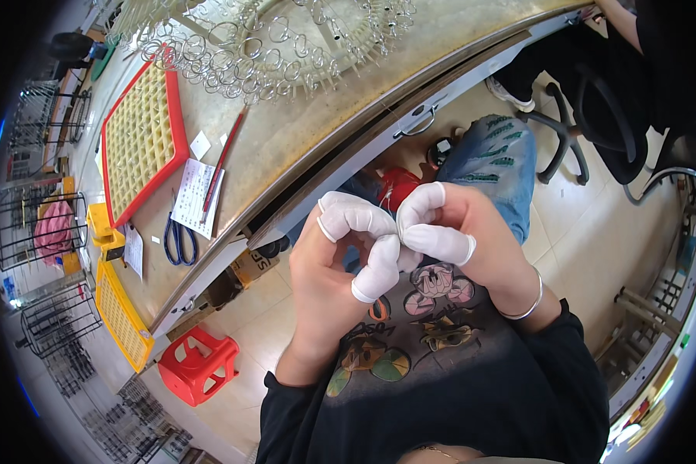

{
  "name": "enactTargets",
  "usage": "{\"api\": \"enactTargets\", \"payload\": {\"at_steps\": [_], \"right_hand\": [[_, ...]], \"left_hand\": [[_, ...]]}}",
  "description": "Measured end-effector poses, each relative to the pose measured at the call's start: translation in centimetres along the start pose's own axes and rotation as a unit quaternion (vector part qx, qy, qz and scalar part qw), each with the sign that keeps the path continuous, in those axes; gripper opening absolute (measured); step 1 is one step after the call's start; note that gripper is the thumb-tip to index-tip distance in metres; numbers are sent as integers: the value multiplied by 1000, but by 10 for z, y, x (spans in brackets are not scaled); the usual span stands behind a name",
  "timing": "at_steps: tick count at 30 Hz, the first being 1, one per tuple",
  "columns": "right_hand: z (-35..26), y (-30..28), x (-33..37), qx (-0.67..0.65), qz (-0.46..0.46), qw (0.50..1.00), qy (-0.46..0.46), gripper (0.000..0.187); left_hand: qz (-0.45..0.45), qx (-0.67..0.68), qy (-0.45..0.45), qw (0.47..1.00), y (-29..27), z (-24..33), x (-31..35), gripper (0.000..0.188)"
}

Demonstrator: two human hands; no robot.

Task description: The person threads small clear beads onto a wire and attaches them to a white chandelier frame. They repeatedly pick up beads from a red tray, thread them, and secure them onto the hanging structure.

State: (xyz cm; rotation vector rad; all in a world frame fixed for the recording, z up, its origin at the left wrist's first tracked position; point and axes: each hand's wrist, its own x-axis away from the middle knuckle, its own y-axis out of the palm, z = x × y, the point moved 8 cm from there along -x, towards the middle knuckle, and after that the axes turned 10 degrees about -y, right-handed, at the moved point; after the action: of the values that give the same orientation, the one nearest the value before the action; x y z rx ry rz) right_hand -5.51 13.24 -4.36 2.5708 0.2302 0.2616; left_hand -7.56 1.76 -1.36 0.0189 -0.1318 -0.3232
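White finger cots cover the fingertips of both my hands, which meet above my lap in front of my black printed shirt. My left hand (336, 259) is closed in a pinch, thumb against fingers. My right hand (452, 228) pinches too, its fingertips touching those of the left. Whatever sits between the fingertips is too small or too hidden to make out. Beyond the hands, on the table, stands a round rack (274, 50) hung with many thin silver-coloured rings.
On the table (286, 124) lie a red-rimmed tray (179, 116) with a cream grid, a pencil (224, 161), a written paper (196, 189) and blue-handled scissors (180, 241). A yellow tray (120, 317) leans at the left end. A red stool (201, 363) stands below; another person sits at right.
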Motion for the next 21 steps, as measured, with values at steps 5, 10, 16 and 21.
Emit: {"api": "enactTargets", "payload": {"at_steps": [5,10,16,21], "right_hand": [[6,3,-4,-77,9,997,-5,9],[-4,0,-3,-53,28,995,-74,11],[-12,-1,0,52,46,982,-178,11],[-20,-2,4,139,53,964,-220,13]], "left_hand": [[-7,70,-46,996,0,1,-1,12],[0,18,-32,999,-2,4,2,13],[28,18,-23,999,-4,2,1,14],[53,-42,5,998,-4,8,3,15]]}}
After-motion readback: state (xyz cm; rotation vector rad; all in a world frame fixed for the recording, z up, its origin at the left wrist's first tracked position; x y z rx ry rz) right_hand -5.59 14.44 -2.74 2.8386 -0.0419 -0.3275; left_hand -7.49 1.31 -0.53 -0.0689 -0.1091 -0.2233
